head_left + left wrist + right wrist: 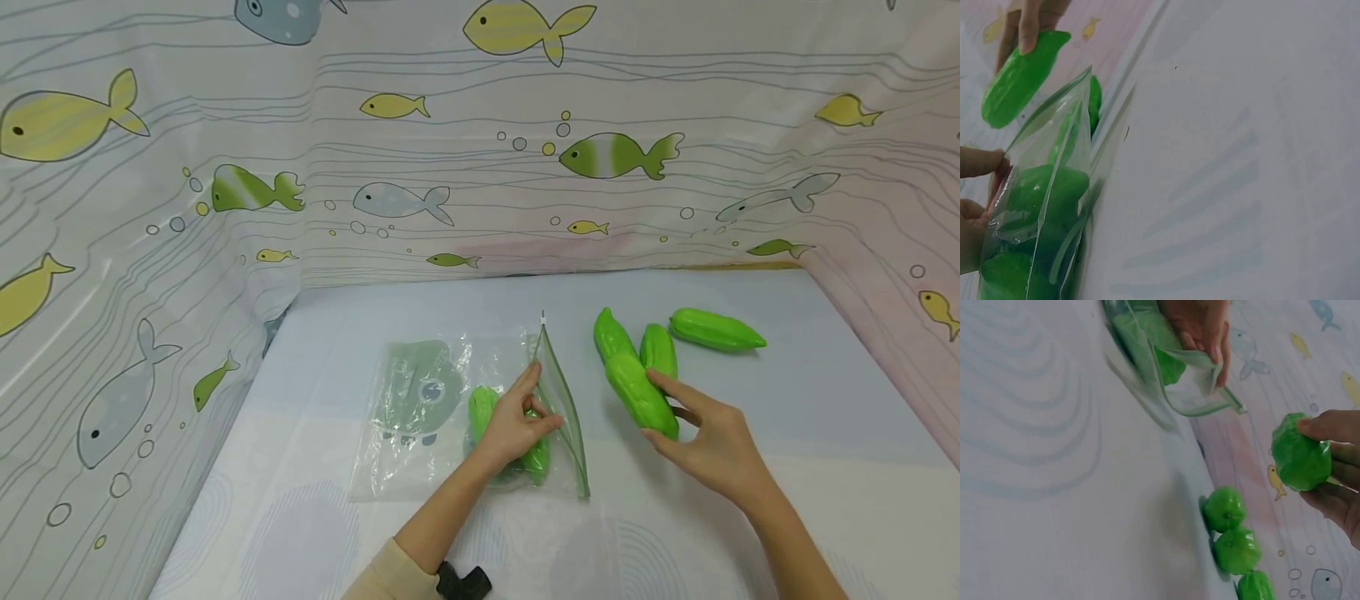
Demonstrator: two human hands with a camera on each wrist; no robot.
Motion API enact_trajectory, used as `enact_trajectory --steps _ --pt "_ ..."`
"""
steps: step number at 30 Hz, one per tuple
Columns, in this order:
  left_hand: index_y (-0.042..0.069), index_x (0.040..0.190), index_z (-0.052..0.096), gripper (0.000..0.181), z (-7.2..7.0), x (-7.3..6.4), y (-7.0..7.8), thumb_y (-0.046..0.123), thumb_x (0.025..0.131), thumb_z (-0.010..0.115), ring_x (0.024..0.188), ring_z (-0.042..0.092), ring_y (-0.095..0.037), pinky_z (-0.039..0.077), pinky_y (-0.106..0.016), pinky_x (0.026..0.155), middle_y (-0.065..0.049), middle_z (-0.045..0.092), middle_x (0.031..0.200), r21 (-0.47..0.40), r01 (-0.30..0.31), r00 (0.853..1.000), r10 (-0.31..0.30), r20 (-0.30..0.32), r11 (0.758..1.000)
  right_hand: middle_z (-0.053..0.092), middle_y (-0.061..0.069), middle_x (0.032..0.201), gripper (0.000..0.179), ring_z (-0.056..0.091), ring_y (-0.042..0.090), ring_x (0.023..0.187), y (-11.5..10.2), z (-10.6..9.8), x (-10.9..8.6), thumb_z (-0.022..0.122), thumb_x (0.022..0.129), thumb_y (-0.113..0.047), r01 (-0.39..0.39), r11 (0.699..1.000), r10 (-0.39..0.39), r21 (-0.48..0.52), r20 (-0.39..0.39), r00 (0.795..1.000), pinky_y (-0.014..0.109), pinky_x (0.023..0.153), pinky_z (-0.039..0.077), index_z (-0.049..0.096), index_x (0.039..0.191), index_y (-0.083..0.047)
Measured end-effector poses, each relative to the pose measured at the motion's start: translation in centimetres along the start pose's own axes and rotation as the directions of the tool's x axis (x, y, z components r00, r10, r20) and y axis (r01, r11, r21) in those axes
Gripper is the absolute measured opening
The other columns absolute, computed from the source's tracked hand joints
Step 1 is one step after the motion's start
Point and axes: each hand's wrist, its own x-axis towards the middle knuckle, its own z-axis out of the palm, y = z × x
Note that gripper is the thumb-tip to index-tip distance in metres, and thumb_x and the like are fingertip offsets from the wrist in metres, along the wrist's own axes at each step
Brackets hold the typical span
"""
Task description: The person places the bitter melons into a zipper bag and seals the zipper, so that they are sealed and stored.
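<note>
My left hand pinches the mouth edge of a clear zip bag with a grey-green cartoon print. The bag lies on the table, its mouth parted toward the right, with shiny green bitter gourds inside, partly covered by the hand. To the right of the mouth, my right hand grips another bitter gourd between thumb and fingers; it is raised off the table in the right wrist view. Beyond it, three more gourds lie on the table: one at the left, one in the middle, one at the right.
A pale patterned cloth covers the table. Fish-printed sheets hang along the back and both sides. A black device sits at the left wrist, by a beige sleeve.
</note>
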Motion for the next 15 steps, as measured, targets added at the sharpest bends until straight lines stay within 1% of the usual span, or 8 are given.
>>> enact_trajectory --steps 7,15 --pt "-0.002 0.150 0.021 0.085 0.03 -0.09 0.18 -0.002 0.083 0.072 0.076 0.059 -0.006 0.053 -0.015 0.066 -0.014 0.015 0.159 0.005 0.017 1.000 -0.017 -0.001 1.000 0.063 0.021 0.121 0.080 0.047 -0.007 0.116 -0.05 0.53 0.11 0.085 0.055 0.013 0.002 1.000 -0.002 0.005 0.020 1.000 0.009 0.082 0.048 0.058 0.129 0.002" --pt "-0.002 0.151 0.021 0.085 0.05 -0.12 0.25 -0.002 0.083 0.072 0.078 0.061 -0.011 0.053 -0.015 0.067 -0.015 0.015 0.158 0.003 0.012 1.000 -0.012 -0.002 1.000 0.062 0.020 0.123 0.079 0.051 -0.003 0.114 -0.35 1.03 0.27 0.085 0.055 0.013 0.007 1.000 -0.007 0.023 0.025 1.000 0.010 0.081 0.049 0.059 0.128 0.003"
